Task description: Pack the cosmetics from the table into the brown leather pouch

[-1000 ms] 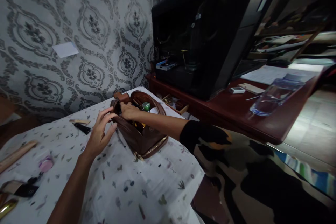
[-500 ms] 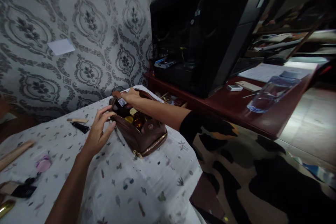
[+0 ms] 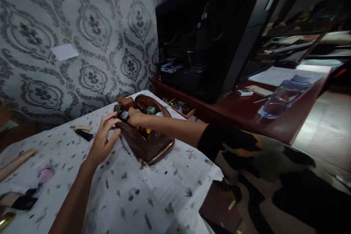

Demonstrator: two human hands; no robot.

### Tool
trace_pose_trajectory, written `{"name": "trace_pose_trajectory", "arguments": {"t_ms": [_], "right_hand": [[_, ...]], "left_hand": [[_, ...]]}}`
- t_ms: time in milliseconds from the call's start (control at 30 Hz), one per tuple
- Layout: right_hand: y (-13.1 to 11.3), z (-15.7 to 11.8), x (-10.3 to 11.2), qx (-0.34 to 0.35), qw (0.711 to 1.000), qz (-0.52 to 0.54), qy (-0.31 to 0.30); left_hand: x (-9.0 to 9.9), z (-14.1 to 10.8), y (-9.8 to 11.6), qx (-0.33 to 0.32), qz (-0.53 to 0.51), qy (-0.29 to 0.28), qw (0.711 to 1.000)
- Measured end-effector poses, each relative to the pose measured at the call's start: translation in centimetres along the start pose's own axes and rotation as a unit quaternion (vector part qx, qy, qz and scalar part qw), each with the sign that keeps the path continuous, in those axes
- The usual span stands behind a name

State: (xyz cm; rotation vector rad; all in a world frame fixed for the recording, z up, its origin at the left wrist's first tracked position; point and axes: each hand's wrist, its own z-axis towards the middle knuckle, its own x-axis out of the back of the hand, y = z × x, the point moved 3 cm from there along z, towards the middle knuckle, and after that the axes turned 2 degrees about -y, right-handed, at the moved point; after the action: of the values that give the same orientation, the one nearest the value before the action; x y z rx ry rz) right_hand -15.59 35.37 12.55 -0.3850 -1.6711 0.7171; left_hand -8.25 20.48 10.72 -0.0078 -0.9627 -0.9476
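A brown handbag [image 3: 148, 150] with a gold zip lies unzipped on the patterned white cloth [image 3: 131, 190]. My left hand [image 3: 102, 137] is at its near left rim, fingers apart and fingertips touching the edge. My right hand [image 3: 135, 117] reaches down into the bag, closed beside a dark item with a white label [image 3: 124, 115] that it appears to grip; its fingertips are hidden. Inside the bag, a green-topped round item [image 3: 151, 110] shows behind my wrist, and something yellow is partly visible below it.
On the cloth at left lie a black tube [image 3: 83, 134], a pink-lidded jar [image 3: 45, 173], a wooden stick [image 3: 16, 163] and a black-capped bottle [image 3: 22, 201]. To the right, a dark computer case [image 3: 208, 44] and a clear bottle [image 3: 285, 97] rest on a red-brown desk [image 3: 271, 131].
My right hand has moved from the bag's far edge down into the bag, and the labelled dark item sits lower. My left hand has barely moved.
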Motion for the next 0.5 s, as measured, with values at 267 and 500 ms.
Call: {"name": "trace_pose_trajectory", "arguments": {"t_ms": [267,500], "right_hand": [[-0.46,-0.55,-0.14,0.003,0.998,-0.070,-0.007],[-0.63,-0.61,0.00,0.004,0.997,-0.074,-0.014]], "left_hand": [[-0.12,-0.03,-0.04,0.012,-0.003,0.002,1.000],[-0.62,0.03,0.67,0.031,-0.029,-0.001,0.999]]}}
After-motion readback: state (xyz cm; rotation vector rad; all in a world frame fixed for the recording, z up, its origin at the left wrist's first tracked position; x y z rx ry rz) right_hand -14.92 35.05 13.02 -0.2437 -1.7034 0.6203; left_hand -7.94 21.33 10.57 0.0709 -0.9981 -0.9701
